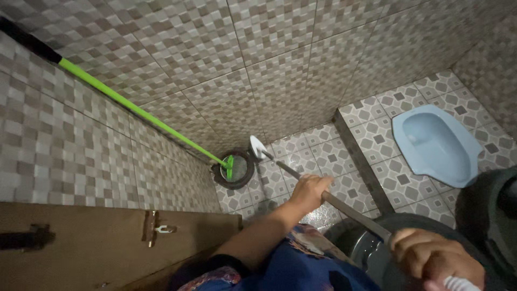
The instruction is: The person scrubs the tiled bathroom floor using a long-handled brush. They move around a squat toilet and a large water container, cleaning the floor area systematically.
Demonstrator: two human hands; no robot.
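My left hand (pixel 309 191) grips the middle of a long grey metal handle (pixel 350 210). The handle ends in a white brush head (pixel 257 146) that rests low against the tiled wall, near the floor corner. My right hand (pixel 431 257) is closed around the near end of the same handle, where a white ribbed grip (pixel 460 283) shows. A blue patterned sleeve (pixel 301 264) covers my left arm.
A green-handled mop (pixel 134 110) leans along the left wall, its head in a dark round pail (pixel 234 170) in the corner. A light blue squat toilet (pixel 436 143) sits on a raised tiled step. A dark bucket (pixel 366 248), a large dark container (pixel 493 215) and a brown door with a latch (pixel 156 227) are close by.
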